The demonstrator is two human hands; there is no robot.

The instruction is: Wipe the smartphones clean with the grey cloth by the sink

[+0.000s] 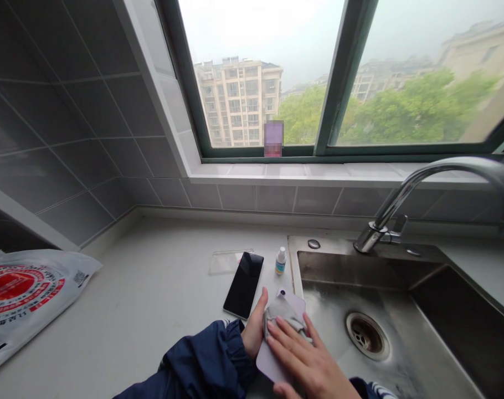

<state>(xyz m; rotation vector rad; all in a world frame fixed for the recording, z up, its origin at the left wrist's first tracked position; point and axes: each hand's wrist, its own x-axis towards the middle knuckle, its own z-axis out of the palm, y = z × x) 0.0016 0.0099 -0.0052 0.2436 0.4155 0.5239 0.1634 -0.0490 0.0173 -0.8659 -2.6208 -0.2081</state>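
Note:
My left hand (255,328) grips the left edge of a lilac phone (271,363), thumb up along its side. The phone is tilted with its back up, and a dark round camera lens shows at the top end. Over the middle of it lies a crumpled light grey cloth (282,310). My right hand (306,357) presses the cloth against the phone with fingers stretched out. Just beyond my left hand a black phone (243,285) lies screen up on the counter, partly over a clear phone case (222,262). A small spray bottle (281,261) stands upright by the sink edge.
To the right is a steel sink (327,293) with a drain (367,335) and a curved chrome tap (397,202). A white plastic bag (40,296) with red print rests at the left of the white counter (144,299). Behind is a window (256,155) above a tiled sill.

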